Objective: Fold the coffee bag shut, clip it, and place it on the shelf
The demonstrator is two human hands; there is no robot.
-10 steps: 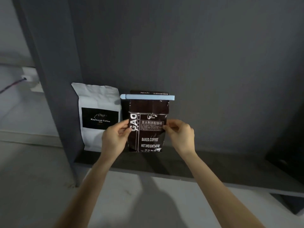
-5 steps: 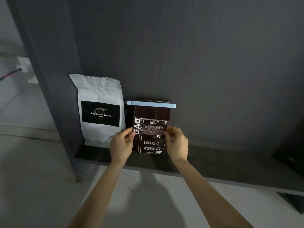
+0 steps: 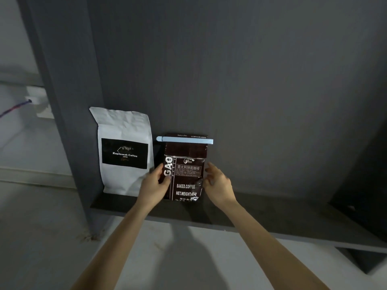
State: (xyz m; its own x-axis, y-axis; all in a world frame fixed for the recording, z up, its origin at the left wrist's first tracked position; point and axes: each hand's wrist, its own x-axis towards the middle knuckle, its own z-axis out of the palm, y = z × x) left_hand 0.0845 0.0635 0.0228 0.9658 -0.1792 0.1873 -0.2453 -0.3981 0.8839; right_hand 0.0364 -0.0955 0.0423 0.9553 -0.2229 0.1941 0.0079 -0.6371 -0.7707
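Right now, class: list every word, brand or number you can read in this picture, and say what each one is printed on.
"Kopiluwak Coffee" and "1896": black label on the white bag.
"GAO" and "BAKED", running vertically: brown coffee bag.
"BAKED.COFFEE": same bag.
"NET.WEIGHT:454g": same bag.
"意大利拼配咖啡": same bag.
Fine print under that line, at the bag's bottom edge and on the folded top above the blue clip: too small to read.

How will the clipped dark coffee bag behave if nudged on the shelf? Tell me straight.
The dark coffee bag stands upright on a narrow base on the shelf, so a high push would probably tip it. Its crinkled, glossy film looks pliable and possibly slippery. The label reads 454g, so it likely feels fairly dense. The blue clip should keep the fold shut.
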